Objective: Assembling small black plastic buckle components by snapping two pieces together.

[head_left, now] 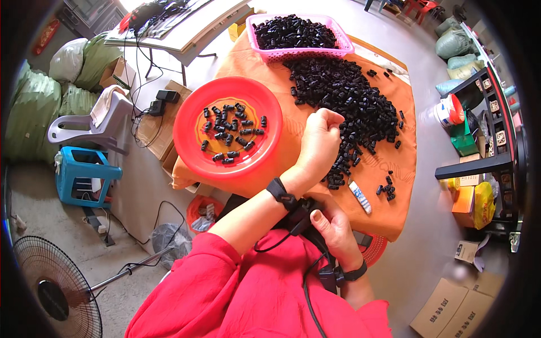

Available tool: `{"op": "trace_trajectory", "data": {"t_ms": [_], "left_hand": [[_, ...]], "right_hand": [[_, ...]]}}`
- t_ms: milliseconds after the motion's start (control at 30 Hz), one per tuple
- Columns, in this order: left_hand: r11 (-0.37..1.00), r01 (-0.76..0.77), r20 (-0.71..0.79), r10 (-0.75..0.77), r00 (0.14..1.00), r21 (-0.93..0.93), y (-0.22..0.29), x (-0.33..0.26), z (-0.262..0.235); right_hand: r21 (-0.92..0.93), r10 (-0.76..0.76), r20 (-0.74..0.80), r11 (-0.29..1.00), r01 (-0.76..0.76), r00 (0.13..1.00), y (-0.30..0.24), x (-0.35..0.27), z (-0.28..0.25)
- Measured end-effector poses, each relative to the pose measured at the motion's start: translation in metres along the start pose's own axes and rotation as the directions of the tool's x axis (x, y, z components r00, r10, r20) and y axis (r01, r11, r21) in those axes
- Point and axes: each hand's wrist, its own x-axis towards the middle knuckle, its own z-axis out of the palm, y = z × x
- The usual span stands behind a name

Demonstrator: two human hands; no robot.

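My left hand (322, 138) is closed, held over the near left side of a large heap of small black plastic parts (352, 98). Whatever its fingers hold, if anything, is hidden. My right hand (336, 231) is low, close to my body by the table's near edge, with its fingers curled and partly hidden behind a black box with a cable (298, 219). What lies in it does not show. Left of my left hand stands a round red tray (186, 132), with several black cylindrical parts (231, 127) scattered on its yellow-orange middle.
A pink basket (301, 54) full of black parts stands at the far end of the orange tablecloth (389, 211). A white-and-blue tube-like item (360, 197) lies near right. A blue stool (84, 177) and a fan (56, 290) are on the left, cardboard boxes (451, 310) on the right.
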Motion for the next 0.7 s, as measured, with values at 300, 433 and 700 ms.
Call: {"op": "trace_trajectory", "data": {"t_ms": [300, 433, 700], "left_hand": [[0.553, -0.783, 0.564, 0.564, 0.603, 0.284, 0.052, -0.074, -0.028], [0.010, -0.943, 0.675, 0.696, 0.245, 0.332, 0.048, -0.112, -0.021], [0.142, -0.977, 0.802, 0.558, 0.213, 0.160, 0.035, -0.120, -0.057]], "right_hand": [[-0.206, -0.211, -0.485, 0.971, 0.123, 0.849, 0.012, -0.008, -0.033], [-0.066, -0.081, -0.556, 0.996, 0.054, 0.827, -0.017, -0.005, -0.009], [-0.407, -0.357, -0.605, 0.907, 0.109, 0.712, -0.038, -0.016, -0.037]]}}
